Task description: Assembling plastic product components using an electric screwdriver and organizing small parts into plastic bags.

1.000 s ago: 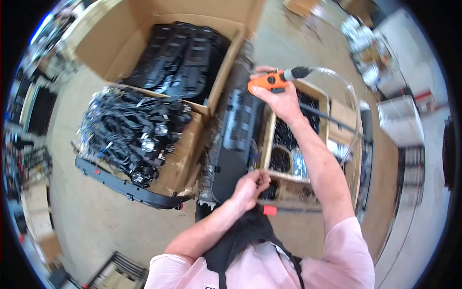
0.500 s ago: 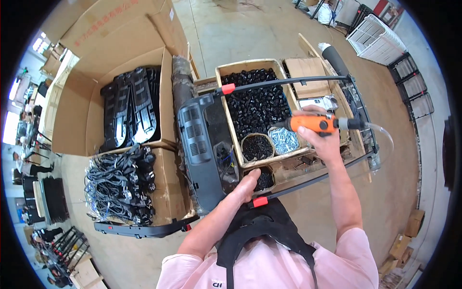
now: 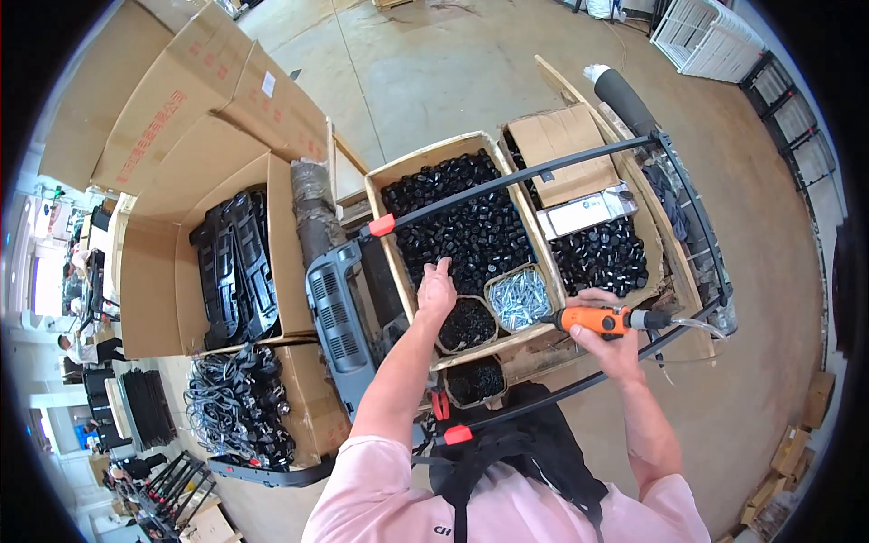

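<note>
The frame (image 3: 593, 159) already has its bars joined at the right end; which fastenings remain cannot be told. By the bin's (image 3: 536, 224) near right corner, the orange driver (image 3: 593, 319) lies crosswise, nose left, wrapped in the right hand (image 3: 617, 348). The left hand (image 3: 437, 291), fingers loosely bent, reaches over black caps (image 3: 462, 226), any grip unclear.

Loose glossy black plastic caps (image 3: 466, 242) lie open from above, except where a slim black tubular metal bar (image 3: 579, 164) crosses over them and where the left grip (image 3: 437, 290) covers their near left part. Silver metal screws (image 3: 519, 297) just beside them have free room overhead, but an orange-and-black cylindrical power screwdriver (image 3: 593, 319) blocks their near right side.
</note>
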### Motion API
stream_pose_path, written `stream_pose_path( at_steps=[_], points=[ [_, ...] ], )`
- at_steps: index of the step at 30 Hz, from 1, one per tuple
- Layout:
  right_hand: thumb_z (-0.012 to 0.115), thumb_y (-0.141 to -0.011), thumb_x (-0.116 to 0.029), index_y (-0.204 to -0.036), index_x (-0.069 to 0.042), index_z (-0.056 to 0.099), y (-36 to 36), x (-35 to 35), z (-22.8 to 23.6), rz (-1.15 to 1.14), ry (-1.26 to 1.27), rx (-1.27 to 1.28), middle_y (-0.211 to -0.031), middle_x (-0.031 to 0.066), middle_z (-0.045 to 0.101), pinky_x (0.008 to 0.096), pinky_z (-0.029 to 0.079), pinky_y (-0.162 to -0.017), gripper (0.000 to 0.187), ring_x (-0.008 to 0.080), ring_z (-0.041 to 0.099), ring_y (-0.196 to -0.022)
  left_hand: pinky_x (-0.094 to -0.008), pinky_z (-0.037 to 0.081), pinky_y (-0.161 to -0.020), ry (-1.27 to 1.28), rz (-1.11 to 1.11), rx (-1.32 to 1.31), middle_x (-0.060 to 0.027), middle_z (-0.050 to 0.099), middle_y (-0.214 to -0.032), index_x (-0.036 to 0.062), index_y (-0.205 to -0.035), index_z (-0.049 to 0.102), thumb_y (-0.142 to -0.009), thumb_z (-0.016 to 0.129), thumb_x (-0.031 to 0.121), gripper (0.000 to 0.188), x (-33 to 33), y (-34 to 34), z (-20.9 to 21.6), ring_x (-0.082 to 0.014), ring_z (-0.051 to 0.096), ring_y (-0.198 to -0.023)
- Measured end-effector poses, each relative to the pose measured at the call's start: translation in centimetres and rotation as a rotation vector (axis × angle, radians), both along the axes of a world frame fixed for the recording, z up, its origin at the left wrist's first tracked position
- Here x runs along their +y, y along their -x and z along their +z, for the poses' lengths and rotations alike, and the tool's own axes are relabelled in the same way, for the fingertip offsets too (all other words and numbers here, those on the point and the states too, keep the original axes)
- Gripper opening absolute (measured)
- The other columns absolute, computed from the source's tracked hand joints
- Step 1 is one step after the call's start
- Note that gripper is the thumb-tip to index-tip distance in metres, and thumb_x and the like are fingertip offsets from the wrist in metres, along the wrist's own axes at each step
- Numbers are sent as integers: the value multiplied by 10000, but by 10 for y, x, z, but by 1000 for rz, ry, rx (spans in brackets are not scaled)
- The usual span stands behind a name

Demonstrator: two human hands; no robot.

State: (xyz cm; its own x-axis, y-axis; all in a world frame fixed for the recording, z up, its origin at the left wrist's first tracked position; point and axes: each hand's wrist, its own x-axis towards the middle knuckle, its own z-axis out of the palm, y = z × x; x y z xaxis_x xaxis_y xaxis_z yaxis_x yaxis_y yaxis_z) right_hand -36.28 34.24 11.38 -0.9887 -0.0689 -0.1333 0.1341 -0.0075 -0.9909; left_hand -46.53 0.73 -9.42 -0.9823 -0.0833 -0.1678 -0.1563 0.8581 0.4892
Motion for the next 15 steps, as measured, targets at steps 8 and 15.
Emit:
stream_pose_path(
  at_steps=[8, 15],
  points=[
    [823, -876, -69, -1377, -25, 587, 50, 13, -35, 33, 10, -123, -1277, 121, 717, 360, 536, -1078, 556, 190, 669, -1206, -461, 653, -760, 420, -251, -153, -224, 570, -1229, 64, -1165, 585, -982, 605, 54, 185, 21, 45, -15, -381, 742, -1005],
    [846, -858, -100, -1370, -31, 610, 130, -75, -134, 75, 144, -97, -1224, 69, 700, 317, 529, -1030, 568, 161, 670, -1123, -534, 595, -876, 21, 101, 57, -257, 635, -1209, 90, -1314, 557, -974, 645, 91, 351, -3, 16, -3, -486, 699, -1006]
  ],
)
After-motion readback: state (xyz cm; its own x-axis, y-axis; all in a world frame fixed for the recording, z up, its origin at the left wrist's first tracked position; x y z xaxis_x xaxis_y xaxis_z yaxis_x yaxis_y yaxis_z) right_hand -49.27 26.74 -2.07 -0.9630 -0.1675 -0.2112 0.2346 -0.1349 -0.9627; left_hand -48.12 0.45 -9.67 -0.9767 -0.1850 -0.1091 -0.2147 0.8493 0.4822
